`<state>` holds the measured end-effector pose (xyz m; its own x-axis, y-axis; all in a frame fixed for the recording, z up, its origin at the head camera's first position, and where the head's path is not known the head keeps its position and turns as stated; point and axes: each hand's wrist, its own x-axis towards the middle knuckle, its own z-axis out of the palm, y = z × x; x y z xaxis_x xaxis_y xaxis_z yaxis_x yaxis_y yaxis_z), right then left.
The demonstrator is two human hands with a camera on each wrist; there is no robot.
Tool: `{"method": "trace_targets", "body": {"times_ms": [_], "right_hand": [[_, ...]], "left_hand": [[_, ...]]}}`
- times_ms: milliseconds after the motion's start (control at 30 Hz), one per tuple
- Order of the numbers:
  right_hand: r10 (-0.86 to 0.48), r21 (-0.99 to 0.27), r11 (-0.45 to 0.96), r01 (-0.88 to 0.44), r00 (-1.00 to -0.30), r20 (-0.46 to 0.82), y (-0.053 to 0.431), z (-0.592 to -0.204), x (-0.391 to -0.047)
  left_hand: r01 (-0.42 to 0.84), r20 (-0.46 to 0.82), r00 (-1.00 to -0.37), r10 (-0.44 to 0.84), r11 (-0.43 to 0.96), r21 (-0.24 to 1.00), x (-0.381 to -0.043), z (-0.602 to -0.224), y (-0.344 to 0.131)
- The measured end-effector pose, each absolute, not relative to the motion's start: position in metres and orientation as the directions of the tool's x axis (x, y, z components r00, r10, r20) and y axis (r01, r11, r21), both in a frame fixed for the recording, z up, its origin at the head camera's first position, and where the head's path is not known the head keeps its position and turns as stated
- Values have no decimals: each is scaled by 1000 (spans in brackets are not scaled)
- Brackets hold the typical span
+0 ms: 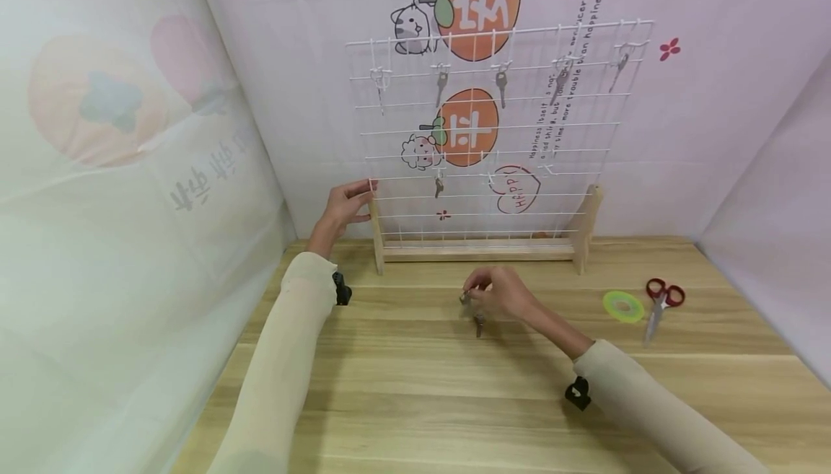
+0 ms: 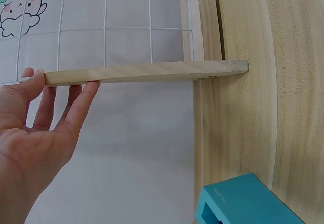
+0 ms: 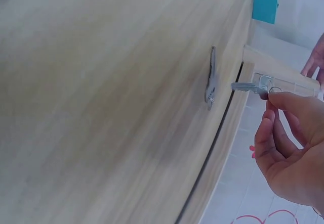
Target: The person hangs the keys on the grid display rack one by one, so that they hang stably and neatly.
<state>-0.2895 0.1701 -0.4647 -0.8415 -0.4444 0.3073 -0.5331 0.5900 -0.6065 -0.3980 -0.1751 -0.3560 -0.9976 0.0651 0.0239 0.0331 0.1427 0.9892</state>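
Note:
My left hand (image 1: 344, 203) grips the upper end of the left wooden post (image 2: 142, 72) of a white wire grid rack (image 1: 454, 198). In the left wrist view, its thumb lies on one side of the post and the fingers on the other. Low in front of the rack, my right hand (image 1: 503, 292) pinches a small silver key (image 3: 245, 87) by its ring, between thumb and fingertips. Another key (image 3: 210, 80) lies on the wooden table below that hand. Several keys hang from hooks on the grid, among them a key (image 1: 501, 88) in the upper row and a lower key (image 1: 438, 187).
To the right on the table (image 1: 402, 402) lie red-handled scissors (image 1: 657, 308) and a yellow-green ring-shaped roll (image 1: 613, 306). A teal object (image 2: 248, 198) stands near the left post. Printed white cloth (image 1: 311, 99) hangs behind and at both sides.

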Motion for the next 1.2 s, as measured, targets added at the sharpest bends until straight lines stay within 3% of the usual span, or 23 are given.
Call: {"method": "trace_targets", "body": {"times_ms": [333, 767, 1200], "right_hand": [[-452, -554, 567, -610, -792, 409, 178, -444, -300], [-316, -626, 603, -495, -869, 382, 193, -385, -315], [-243, -604, 595, -531, -835, 494, 207, -348, -336]], "left_hand": [[34, 25, -997, 69, 139, 990, -397, -356, -176], [27, 17, -997, 73, 140, 990, -398, -355, -177], [14, 6, -998, 64, 129, 991, -402, -358, -179]]}}
